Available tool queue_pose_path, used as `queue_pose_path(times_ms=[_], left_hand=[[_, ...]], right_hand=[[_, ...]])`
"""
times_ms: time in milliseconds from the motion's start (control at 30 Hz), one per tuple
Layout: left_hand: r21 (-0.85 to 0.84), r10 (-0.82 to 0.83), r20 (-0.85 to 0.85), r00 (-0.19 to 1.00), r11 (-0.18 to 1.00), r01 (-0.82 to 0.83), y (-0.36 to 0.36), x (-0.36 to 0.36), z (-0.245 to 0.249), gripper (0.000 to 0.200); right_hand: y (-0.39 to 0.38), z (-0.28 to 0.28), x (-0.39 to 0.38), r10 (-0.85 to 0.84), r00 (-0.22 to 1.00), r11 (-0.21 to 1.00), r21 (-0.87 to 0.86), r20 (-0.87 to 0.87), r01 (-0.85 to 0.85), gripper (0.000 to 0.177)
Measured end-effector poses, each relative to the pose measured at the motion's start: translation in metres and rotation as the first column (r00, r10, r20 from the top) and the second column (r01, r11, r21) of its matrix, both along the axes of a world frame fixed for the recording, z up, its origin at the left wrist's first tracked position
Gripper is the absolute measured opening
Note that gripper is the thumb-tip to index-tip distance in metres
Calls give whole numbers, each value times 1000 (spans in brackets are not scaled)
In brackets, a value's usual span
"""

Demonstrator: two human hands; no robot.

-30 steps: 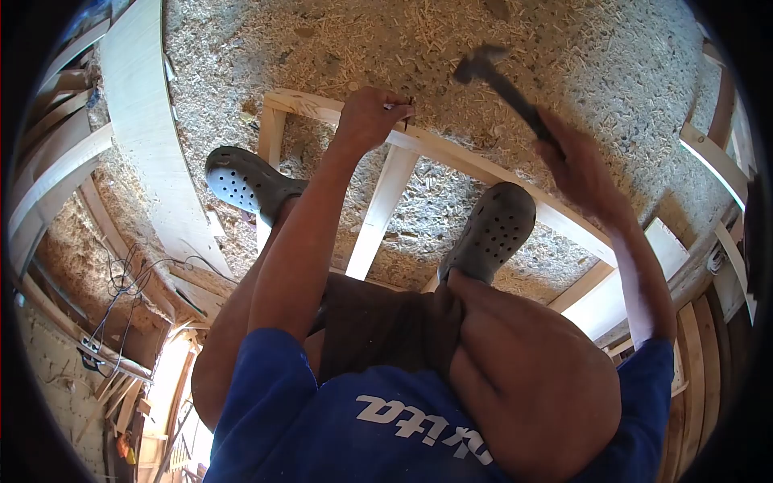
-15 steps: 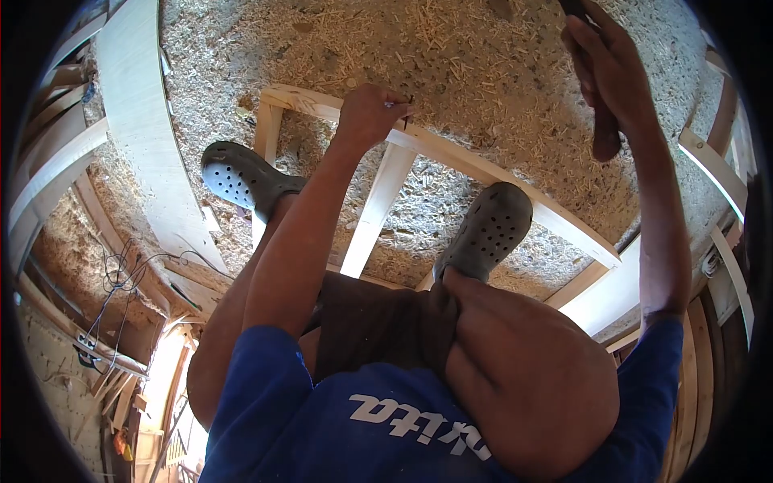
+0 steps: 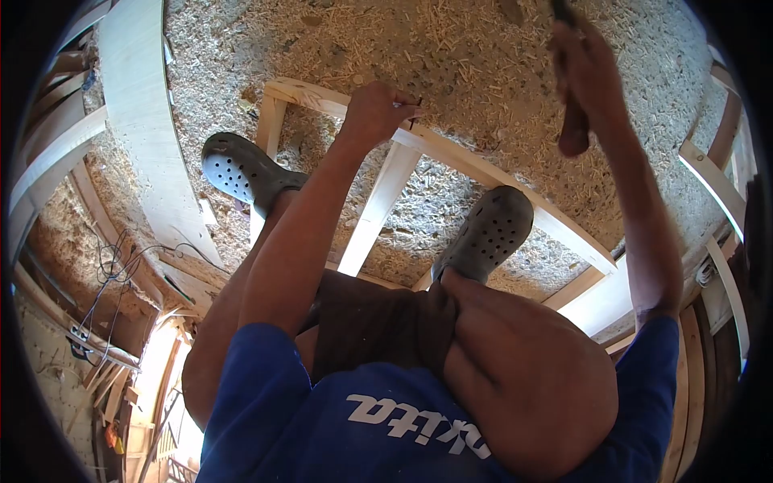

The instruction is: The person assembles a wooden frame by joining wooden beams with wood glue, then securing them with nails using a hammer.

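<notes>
My left hand (image 3: 375, 114) is closed in a pinch on a thin dark nail (image 3: 416, 113) at the top rail of a pale wooden frame (image 3: 491, 171). The nail stands roughly upright over the rail, near where a middle crosspiece (image 3: 378, 209) meets it. Raised to the right, my right hand (image 3: 594, 84) is wrapped round the wooden handle of what looks like a hammer (image 3: 574, 138). The tool's far end is dark, blurred and cut off at the view's top edge.
My feet in grey clogs (image 3: 487, 233) rest on or beside the frame. Wood shavings cover the rough floor (image 3: 467, 48). A long pale board (image 3: 133, 113) lies at left, near tangled wires (image 3: 117, 262). Curved timber pieces (image 3: 717, 181) stand at right.
My right hand has swung to the left with the hammer, still raised. My left hand keeps its pinch on the nail, almost in the same place.
</notes>
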State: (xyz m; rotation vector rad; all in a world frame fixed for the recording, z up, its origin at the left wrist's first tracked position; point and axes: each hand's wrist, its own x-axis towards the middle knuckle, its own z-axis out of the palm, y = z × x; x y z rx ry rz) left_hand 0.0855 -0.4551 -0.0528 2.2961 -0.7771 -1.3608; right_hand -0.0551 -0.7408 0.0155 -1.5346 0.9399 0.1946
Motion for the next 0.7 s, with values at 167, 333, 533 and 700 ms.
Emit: queue_pose_path(times_ms=[167, 333, 533, 700], left_hand=[[-49, -32, 8, 999, 998, 33, 2, -2, 3, 27], [-202, 64, -53, 997, 977, -73, 13, -3, 2, 26], [-538, 890, 153, 430, 441, -719, 77, -45, 28, 32], [-320, 628, 301, 717, 775, -545, 119, -128, 7, 61]], right_hand=[[29, 33, -18, 541, 829, 825, 280, -142, -491, 40], [-76, 27, 2, 49, 997, 963, -263, -54, -61, 28], [-35, -37, -25, 374, 926, 655, -695, -42, -296, 35], [10, 27, -18, 482, 858, 875, 137, -175, -463, 44]])
